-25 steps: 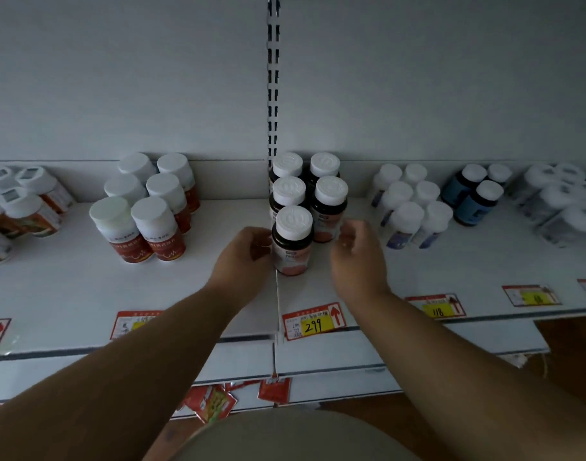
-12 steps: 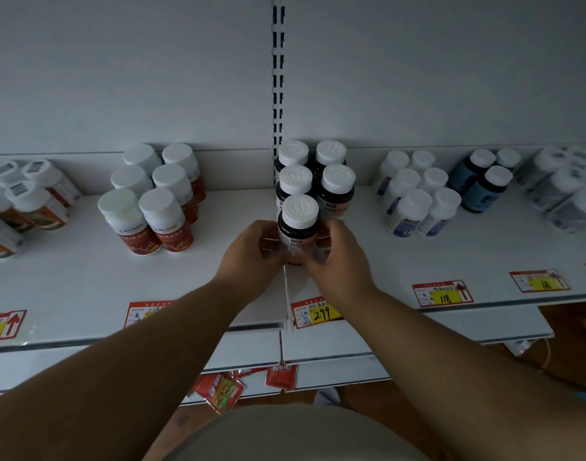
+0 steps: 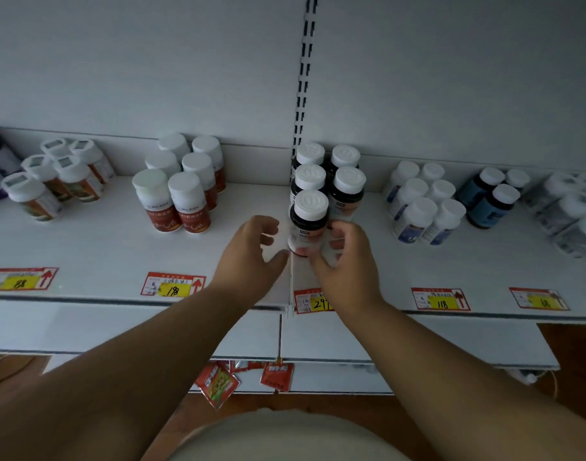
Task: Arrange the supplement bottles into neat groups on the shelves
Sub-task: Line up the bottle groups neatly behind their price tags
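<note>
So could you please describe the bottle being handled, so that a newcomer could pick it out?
Find the slotted upright in the back wall; a cluster of dark bottles stands at its foot. It is the front bottle, alone in its row, touched by the right hand.

Left hand (image 3: 248, 257) has let go of front dark bottle (image 3: 307, 222), now open just beside it. Right hand (image 3: 343, 257) shifted right, fingers curled at the bottle's right side and base.

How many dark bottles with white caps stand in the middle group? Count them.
5: two at the back, two in the middle row, one in front by the right hand. Others may be hidden.
</note>
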`<action>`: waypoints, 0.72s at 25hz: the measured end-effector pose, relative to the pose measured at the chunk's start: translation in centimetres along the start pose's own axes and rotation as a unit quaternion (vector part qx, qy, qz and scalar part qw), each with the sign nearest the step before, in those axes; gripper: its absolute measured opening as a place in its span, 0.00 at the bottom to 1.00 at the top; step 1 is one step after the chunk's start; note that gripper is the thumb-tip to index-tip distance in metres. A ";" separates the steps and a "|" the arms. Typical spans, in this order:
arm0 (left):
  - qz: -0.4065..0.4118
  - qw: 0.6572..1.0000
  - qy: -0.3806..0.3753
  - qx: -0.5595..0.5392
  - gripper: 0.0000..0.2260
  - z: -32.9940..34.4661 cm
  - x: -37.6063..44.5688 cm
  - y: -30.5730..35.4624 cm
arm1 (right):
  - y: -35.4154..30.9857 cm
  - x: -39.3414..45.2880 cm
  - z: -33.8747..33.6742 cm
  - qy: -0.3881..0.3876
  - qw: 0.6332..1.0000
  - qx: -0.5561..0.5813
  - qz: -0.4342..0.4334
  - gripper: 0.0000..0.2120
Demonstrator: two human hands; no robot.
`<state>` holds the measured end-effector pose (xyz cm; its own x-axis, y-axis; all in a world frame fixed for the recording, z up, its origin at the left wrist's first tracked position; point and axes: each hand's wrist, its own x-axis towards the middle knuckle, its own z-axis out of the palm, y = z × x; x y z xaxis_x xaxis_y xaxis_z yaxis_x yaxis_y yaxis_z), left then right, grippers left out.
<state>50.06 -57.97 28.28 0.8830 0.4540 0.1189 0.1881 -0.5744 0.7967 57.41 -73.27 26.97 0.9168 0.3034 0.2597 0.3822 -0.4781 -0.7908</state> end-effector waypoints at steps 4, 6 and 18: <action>0.014 0.997 0.066 0.035 0.18 -0.9 -3.6 1.8 | -1.7 -1.2 -1.0 -0.014 0.997 0.021 -0.076 0.18; 0.013 0.995 0.082 0.047 0.18 -0.9 -5.4 2.3 | -2.7 -1.8 -1.4 -0.012 0.994 0.022 -0.107 0.17; 0.019 0.998 0.054 0.017 0.18 -10.2 -6.9 -3.7 | -9.8 -3.8 6.1 -0.038 0.994 0.030 -0.099 0.19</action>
<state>38.92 -52.00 30.59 0.8387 0.5008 0.2137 0.1707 -0.6146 0.7702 49.52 -64.75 30.36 0.8121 0.4489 0.3727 0.5447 -0.3543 -0.7602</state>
